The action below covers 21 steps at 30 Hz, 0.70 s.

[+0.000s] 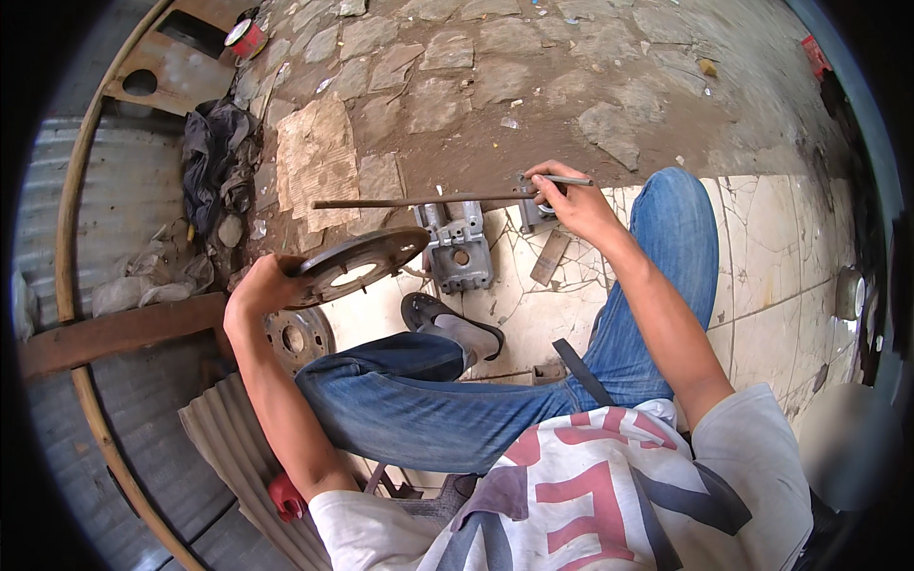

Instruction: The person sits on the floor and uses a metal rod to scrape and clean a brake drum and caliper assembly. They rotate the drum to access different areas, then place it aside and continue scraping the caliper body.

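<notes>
My left hand (pixel 267 284) grips the edge of a round, dark metal disc (pixel 402 244) with a large hole in its middle, held tilted above the tiles. In my right hand (pixel 573 206) is a long, thin metal rod (pixel 419 201), pointing left over the far side of the disc without visibly touching it. A short grey bar (pixel 573 181) also shows at my right fingers; whether it is part of the rod I cannot tell. Below the rod, a grey metal casting (pixel 462 262) with a round hole stands on the floor.
A second round metal disc (pixel 297 335) is by my left knee. A small flat plate (pixel 550 257) and another metal part (pixel 536 216) lie near the casting. Cardboard (pixel 317 157), dark cloth (pixel 217 162) and a red tin (pixel 246 38) are farther off, by corrugated sheeting (pixel 109 205).
</notes>
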### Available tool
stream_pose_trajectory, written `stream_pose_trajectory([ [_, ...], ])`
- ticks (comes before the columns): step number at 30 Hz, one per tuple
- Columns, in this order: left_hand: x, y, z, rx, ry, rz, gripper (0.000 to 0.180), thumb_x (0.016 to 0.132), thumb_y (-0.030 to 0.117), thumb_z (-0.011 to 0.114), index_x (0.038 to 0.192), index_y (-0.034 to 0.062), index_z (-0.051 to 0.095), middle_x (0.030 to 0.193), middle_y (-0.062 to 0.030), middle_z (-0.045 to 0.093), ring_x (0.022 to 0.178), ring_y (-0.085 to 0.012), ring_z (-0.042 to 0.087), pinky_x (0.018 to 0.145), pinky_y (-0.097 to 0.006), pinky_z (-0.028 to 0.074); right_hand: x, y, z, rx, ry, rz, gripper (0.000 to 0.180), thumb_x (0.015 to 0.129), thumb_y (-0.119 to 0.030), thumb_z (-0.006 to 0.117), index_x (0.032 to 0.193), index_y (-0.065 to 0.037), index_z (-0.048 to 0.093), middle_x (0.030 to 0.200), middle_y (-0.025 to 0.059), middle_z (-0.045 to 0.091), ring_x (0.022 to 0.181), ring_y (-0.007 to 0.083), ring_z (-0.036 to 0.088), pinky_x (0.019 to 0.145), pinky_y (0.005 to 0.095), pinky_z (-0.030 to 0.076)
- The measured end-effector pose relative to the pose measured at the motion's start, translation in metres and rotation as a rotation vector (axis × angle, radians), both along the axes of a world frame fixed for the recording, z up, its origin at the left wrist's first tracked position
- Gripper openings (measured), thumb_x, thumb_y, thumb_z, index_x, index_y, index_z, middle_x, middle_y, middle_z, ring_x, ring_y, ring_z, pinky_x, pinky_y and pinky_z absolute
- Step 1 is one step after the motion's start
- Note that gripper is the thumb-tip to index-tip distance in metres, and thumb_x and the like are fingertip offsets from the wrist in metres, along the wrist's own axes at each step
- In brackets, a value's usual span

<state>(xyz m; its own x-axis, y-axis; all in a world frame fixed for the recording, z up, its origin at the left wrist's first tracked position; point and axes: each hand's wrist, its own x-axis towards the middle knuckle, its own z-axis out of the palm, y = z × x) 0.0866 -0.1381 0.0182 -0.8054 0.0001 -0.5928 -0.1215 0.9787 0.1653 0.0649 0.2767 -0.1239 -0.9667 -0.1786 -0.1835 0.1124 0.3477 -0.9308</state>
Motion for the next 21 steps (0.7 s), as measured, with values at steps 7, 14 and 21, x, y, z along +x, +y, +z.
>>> stream_pose_trajectory([
  [7,0.012,-0.053,-0.044,0.003,-0.041,0.119,0.029,0.079,0.016,0.068,0.106,0.0053,0.069,0.08,-0.0135,0.069,0.067,-0.0199,0.059,0.069,-0.034,0.048,0.003,-0.007,0.013,0.0,-0.006,-0.003,0.025,0.096,-0.027,0.053,0.109,-0.008,0.063,0.09,0.0119,0.071,0.082,0.0183,0.069,0.072,0.0311,0.051],
  [14,0.012,-0.086,-0.079,-0.062,0.033,0.225,0.03,0.079,0.02,0.068,0.105,0.0031,0.069,0.084,-0.0171,0.069,0.076,-0.0256,0.067,0.073,-0.037,0.049,0.004,-0.009,0.011,0.037,0.014,-0.003,0.025,0.096,-0.027,0.053,0.11,-0.009,0.063,0.09,0.0102,0.071,0.084,0.0165,0.068,0.07,0.0306,0.05],
  [21,-0.006,-0.082,-0.092,-0.108,0.113,0.301,0.033,0.08,0.026,0.068,0.102,0.0021,0.069,0.093,-0.0221,0.068,0.093,-0.0321,0.067,0.08,-0.04,0.05,0.003,-0.008,0.004,0.03,-0.015,-0.021,0.025,0.096,-0.027,0.053,0.11,-0.008,0.063,0.085,0.0067,0.067,0.078,0.0124,0.062,0.069,0.0279,0.047],
])
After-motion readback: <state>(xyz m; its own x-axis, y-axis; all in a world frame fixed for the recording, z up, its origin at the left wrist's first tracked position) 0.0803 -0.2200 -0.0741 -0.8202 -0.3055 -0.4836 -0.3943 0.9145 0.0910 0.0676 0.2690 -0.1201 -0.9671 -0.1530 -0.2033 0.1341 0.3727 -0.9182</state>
